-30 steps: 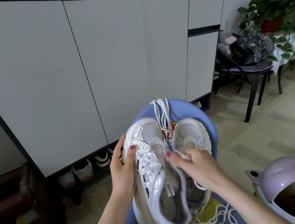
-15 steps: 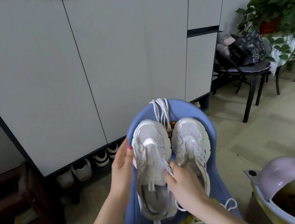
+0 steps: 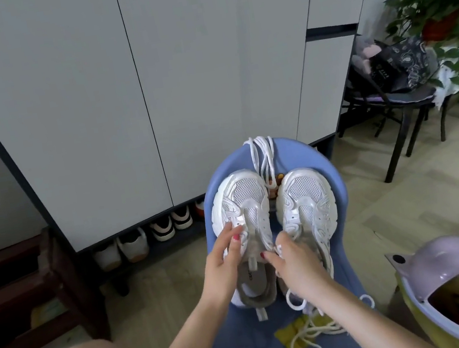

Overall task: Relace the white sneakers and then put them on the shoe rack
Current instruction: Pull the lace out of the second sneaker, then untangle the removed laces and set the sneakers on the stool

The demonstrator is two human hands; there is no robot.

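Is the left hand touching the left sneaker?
Touching. The head view shows the left hand with its fingers lying on the left sneaker beside the eyelets.

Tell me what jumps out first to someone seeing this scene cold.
Two white sneakers lie side by side on a blue seat in the centre, with the left hand and right hand at their tongues. Loose laces trail below. A lilac helmet sits at lower right.
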